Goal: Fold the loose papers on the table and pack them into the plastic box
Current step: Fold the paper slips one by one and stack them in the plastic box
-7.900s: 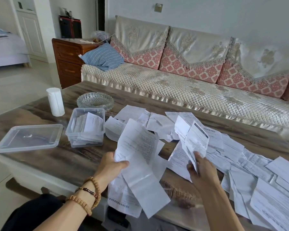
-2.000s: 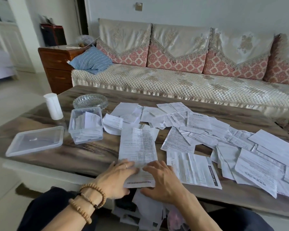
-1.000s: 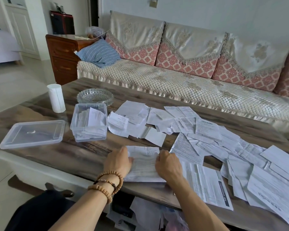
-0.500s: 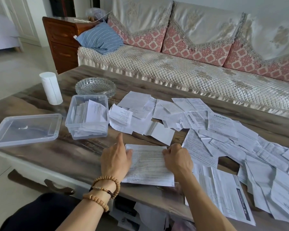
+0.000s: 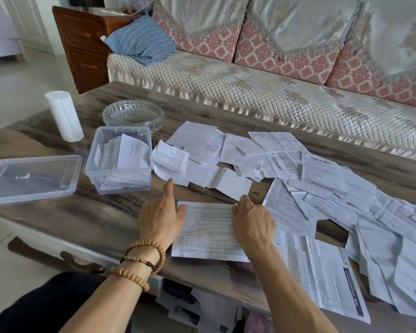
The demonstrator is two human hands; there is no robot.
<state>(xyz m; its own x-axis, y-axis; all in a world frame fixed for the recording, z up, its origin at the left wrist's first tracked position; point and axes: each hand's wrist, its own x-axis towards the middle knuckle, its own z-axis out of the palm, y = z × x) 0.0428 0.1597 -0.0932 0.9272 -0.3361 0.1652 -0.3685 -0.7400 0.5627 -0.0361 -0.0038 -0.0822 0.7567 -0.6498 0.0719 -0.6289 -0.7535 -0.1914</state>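
Note:
A printed paper [image 5: 207, 229], folded over, lies flat near the table's front edge. My left hand [image 5: 161, 217] rests at its left edge, thumb touching the paper and index finger stretched straight on the tabletop. My right hand [image 5: 252, 221] sits at the paper's right side, its curled fingertips pinching the top right corner. The clear plastic box [image 5: 93, 168] stands to the left behind my left hand, with several folded papers upright inside. Its lid [image 5: 31, 176] lies further left. Loose papers [image 5: 305, 179] are spread over the middle and right of the table.
A glass ashtray [image 5: 133, 114] and a white roll [image 5: 64, 116] stand behind the box. A quilted sofa [image 5: 262, 92] runs along the table's far side, with a wooden cabinet [image 5: 82, 44] at its left. More papers [image 5: 214, 306] lie under the table.
The long sheet I laid down has been folded in half. Both hands moved from its near end to its left and right edges; in the last half second they barely shifted.

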